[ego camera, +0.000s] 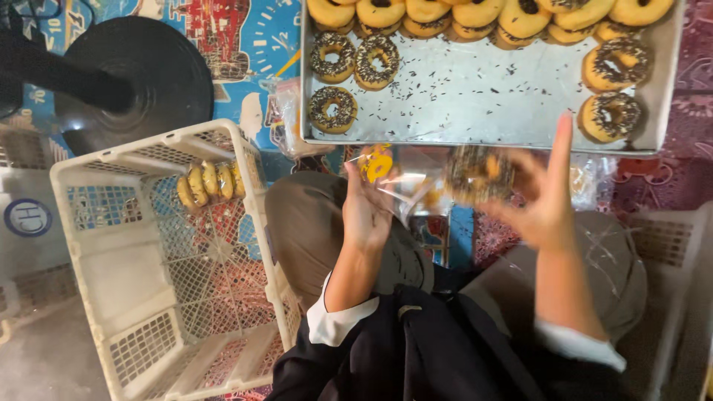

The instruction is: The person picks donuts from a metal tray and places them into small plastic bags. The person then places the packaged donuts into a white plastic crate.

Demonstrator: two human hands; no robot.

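Left hand (365, 212) gripping clear bag (397, 178); right hand (546, 197), fingers half open, holding sprinkled doughnut (479, 174) (blurred) at its mouth. Beyond: metal tray (475, 111) of doughnuts. Left: white crate (160, 275) holding bagged doughnuts (210, 182).

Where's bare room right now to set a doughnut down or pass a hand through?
The metal tray is bare across its middle, between the sprinkled doughnuts at left and the two at right; its far edge is crowded with plain doughnuts. The white crate is mostly free below its bagged doughnuts. Between the left hand and right hand, bag and doughnut fill the gap.
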